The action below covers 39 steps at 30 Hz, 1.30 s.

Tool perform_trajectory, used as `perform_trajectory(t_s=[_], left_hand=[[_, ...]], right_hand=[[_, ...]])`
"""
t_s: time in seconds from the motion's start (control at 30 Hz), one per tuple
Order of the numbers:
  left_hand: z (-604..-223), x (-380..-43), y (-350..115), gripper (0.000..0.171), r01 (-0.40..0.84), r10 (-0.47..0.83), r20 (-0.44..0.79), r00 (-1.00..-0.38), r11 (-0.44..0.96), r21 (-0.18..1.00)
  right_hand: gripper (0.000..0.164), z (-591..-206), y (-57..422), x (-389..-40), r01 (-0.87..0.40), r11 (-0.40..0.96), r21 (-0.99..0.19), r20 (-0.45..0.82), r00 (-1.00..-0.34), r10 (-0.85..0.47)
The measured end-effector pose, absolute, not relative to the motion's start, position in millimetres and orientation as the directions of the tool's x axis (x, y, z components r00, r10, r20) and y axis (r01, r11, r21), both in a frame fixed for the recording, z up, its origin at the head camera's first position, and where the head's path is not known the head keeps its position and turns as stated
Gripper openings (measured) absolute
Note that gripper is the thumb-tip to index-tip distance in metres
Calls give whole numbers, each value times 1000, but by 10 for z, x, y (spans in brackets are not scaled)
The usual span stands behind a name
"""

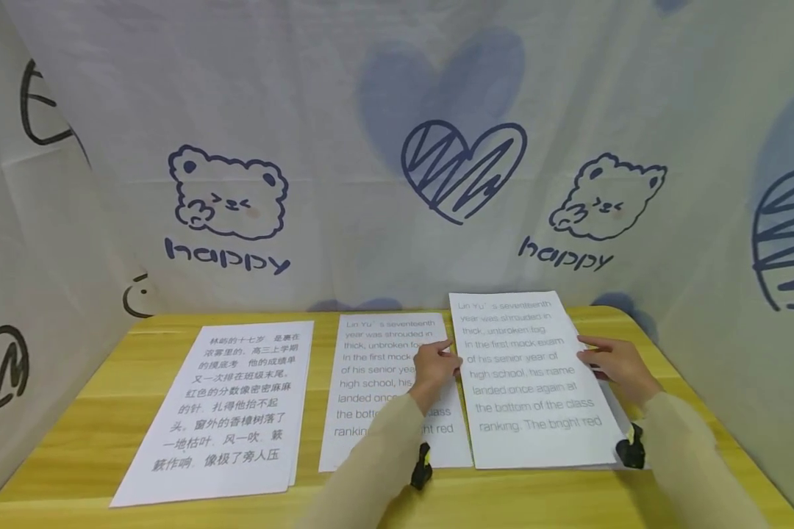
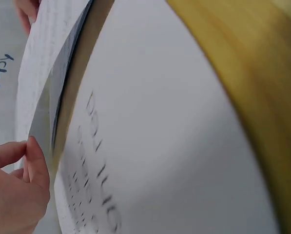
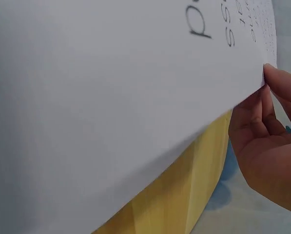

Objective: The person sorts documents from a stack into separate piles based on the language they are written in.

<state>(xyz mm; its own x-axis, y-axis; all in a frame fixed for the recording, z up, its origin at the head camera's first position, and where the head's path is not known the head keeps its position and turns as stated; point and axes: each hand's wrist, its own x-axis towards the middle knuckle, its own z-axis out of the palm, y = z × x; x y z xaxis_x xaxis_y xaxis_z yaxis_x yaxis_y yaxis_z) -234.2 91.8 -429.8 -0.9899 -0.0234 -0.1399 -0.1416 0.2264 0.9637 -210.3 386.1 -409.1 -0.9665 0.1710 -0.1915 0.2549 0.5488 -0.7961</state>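
Observation:
A printed sheet of paper with English text is raised a little at the right of the table, tilted, its print facing up. My left hand pinches its left edge between thumb and fingers; in the left wrist view that hand shows at the lower left. On the opposite edge, my right hand grips the paper, thumb on top and fingers beneath, as the right wrist view shows of the hand. Another white sheet peeks out underneath. Under my left forearm lies a middle English sheet, partly covered.
A sheet with Chinese text lies at the left, with another paper edge showing under it. The yellow wood-grain table ends at a pale cloth with bear and heart drawings. Dark wrist devices sit on both sleeves.

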Motion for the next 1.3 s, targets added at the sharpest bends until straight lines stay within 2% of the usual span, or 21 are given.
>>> perform_trajectory(t_s=[0.27,0.4,0.63,0.77,0.9,1.1,1.3], left_hand=[[-4352,-2334,1075,41,-139,-4,-142,-990,238,961],[-4359,-2344,1096,44,-144,33,-157,-987,250,958],[-4368,-2422,1069,48,-59,103,-104,-989,367,928],[-4366,-2432,1131,49,-72,129,-126,-984,360,930],[-4344,-2411,1226,49,-101,119,-147,-982,330,938],[-4317,-2395,1320,49,-114,80,-154,-985,367,923],[-4299,-2379,1351,23,-90,115,-143,-983,376,922]], right_hand=[[55,-4162,3872,-2107,355,510,-784,-258,-933,252],[54,-4148,3926,-2103,368,497,-786,-255,-925,282],[56,-4236,3973,-2115,383,472,-794,-283,-920,270],[54,-4262,4024,-2125,385,474,-792,-270,-917,295],[51,-4249,4085,-2150,388,496,-777,-246,-912,328],[49,-4241,4094,-2194,391,519,-760,-229,-909,349],[48,-4249,4066,-2213,367,519,-772,-203,-916,346]])
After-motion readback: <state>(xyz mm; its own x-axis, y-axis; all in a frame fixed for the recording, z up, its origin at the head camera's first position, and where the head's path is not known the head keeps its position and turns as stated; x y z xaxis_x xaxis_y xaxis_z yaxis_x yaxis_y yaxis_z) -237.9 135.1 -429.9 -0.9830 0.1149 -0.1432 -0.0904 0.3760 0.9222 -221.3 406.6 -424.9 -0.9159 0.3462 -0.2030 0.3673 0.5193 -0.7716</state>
